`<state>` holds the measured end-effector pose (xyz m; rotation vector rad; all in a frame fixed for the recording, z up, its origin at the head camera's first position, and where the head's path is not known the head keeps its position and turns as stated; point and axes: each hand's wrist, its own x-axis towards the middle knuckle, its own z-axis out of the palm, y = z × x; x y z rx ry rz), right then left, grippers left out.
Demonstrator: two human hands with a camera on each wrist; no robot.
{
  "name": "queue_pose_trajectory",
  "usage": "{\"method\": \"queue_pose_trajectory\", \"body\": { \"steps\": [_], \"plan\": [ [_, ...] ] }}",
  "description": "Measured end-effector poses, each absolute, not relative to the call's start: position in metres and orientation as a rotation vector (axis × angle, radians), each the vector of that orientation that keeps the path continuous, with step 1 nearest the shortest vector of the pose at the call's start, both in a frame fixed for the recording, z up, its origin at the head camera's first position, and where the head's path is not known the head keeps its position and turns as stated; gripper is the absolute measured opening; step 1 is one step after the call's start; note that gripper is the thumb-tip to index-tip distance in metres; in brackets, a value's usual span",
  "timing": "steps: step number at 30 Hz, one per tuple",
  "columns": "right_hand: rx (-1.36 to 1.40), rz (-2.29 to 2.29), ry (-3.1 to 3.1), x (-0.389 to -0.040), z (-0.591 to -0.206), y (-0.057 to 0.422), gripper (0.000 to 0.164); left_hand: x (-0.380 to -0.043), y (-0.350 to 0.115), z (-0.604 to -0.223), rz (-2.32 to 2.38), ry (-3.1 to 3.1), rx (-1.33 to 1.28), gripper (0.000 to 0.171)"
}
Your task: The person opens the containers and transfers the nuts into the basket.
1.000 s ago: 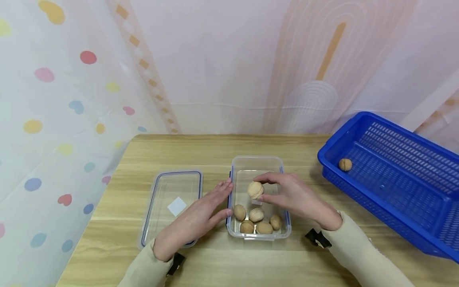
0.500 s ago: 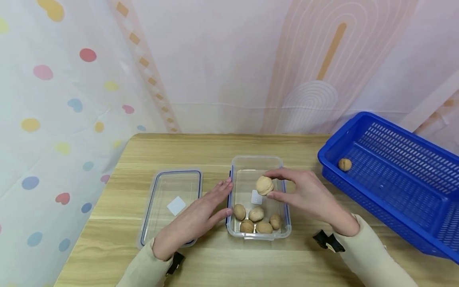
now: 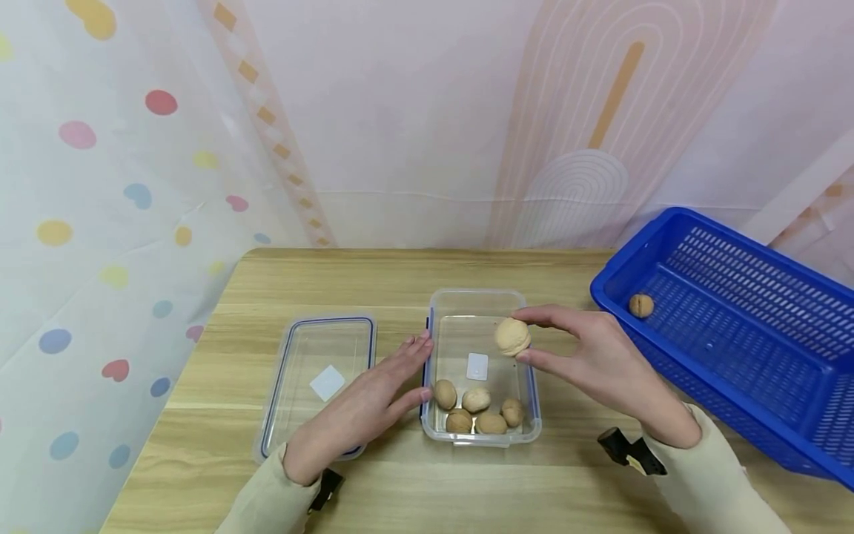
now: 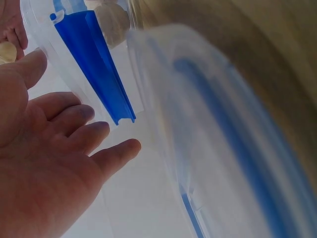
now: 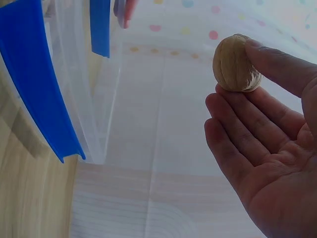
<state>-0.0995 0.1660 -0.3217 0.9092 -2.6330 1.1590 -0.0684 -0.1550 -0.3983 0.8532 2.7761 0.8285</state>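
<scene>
My right hand [image 3: 594, 352] pinches a walnut [image 3: 512, 337] between thumb and fingers, held above the right side of a clear plastic container [image 3: 480, 302]. In the right wrist view the same walnut [image 5: 235, 64] shows its ridged shell at the fingertips. Inside the container, several walnuts [image 3: 477, 400] lie together at the near end, and a small white label [image 3: 477, 366] shows farther back. My left hand [image 3: 370, 400] rests its straight fingertips against the container's left side. The left wrist view shows those fingers [image 4: 91, 134] extended beside the blue side clip [image 4: 94, 64].
Left of the container lies its clear lid [image 3: 303, 371] with a blue seal, partly under my left forearm. A large blue basket [image 3: 707, 371] stands at the right, one walnut [image 3: 641, 305] in its left corner. A patterned curtain [image 3: 414, 126] hangs behind the wooden table [image 3: 373, 278].
My right hand has moved right and slightly back with the walnut, uncovering the container's white label. The left hand has stayed at the container's side.
</scene>
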Motion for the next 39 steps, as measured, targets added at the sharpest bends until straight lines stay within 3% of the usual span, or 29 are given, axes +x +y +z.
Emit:
{"method": "queue_pose_trajectory", "body": {
  "steps": [39],
  "plan": [
    [0.621, 1.224, -2.533, -0.082, -0.290, 0.235, 0.053, -0.069, -0.155, -0.401, 0.836, 2.781, 0.860, 0.069]
  ]
}}
